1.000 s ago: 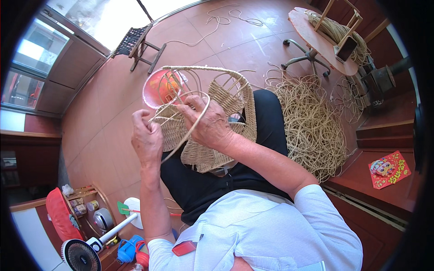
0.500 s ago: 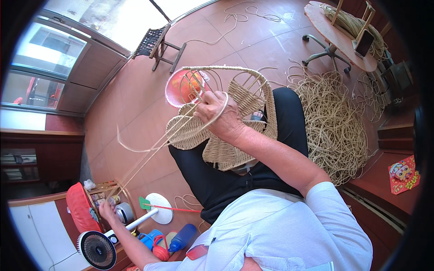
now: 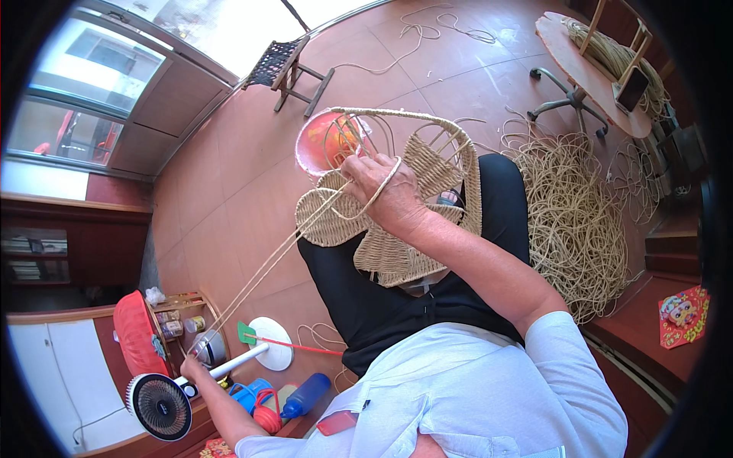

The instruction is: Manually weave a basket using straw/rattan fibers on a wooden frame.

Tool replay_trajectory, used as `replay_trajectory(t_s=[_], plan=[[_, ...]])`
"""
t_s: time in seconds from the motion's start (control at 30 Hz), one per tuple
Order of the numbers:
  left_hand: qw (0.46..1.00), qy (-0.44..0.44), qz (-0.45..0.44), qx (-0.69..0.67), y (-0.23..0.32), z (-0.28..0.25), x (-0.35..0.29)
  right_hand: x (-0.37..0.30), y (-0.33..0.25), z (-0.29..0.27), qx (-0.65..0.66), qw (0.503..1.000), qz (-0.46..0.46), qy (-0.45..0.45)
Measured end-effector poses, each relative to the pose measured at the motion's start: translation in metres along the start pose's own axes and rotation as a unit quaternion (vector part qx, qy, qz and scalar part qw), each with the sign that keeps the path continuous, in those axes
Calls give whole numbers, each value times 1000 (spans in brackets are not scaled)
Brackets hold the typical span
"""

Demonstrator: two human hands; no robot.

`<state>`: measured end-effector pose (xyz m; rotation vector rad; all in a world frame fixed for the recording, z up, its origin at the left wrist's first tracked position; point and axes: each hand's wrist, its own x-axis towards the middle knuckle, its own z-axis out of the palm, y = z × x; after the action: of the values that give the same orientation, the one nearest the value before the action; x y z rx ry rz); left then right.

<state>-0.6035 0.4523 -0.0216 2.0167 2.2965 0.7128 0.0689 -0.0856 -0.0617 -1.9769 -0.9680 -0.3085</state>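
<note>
A woven cord piece (image 3: 328,220) with several petal-shaped panels and a curved wrapped rim rests on my lap. My right hand (image 3: 385,189) is closed at its middle, where the petals meet, and a loop of cord lies across the back of the hand. From there straw-coloured cord (image 3: 263,269) runs in taut strands down to the left. At the far end of those strands my left hand (image 3: 195,369) is closed on the cord, arm stretched out low. Bare ribs of the unwoven petals show past my right fingers, which hide the exact point they grip.
A big tangled heap of cord (image 3: 573,229) lies on the floor at my right. Beyond the woven piece stands a red-pink basin (image 3: 311,145), with a folding stool (image 3: 286,72) farther off. A fan (image 3: 159,406) and a blue bottle (image 3: 307,398) are near my left arm.
My left hand has moved slightly lower and the strands have drawn straighter; the loose curling cord end at the left is gone from sight. The right hand keeps its hold. The whole view has shifted a little.
</note>
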Motion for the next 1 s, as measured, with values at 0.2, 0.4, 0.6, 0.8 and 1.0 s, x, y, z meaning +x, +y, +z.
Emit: replay_trajectory(t_s=[0.2, 0.4, 0.6, 0.8, 1.0], plan=[[875, -283, 314, -237, 262, 98, -233, -4, 5, 8, -47, 999, 2, -26], [748, -150, 583, -281, 464, 36, -424, 2, -4, 5, -36, 998, 22, -39], [710, -259, 611, -237, 494, 74, -416, 3, -9, 7, -25, 997, 26, -61], [743, -84, 622, -230, 480, 60, -386, 8, -5, 11, -12, 998, 9, -61], [906, 17, 393, -156, 323, 86, -193, 11, 2, 13, -32, 996, -15, -84]])
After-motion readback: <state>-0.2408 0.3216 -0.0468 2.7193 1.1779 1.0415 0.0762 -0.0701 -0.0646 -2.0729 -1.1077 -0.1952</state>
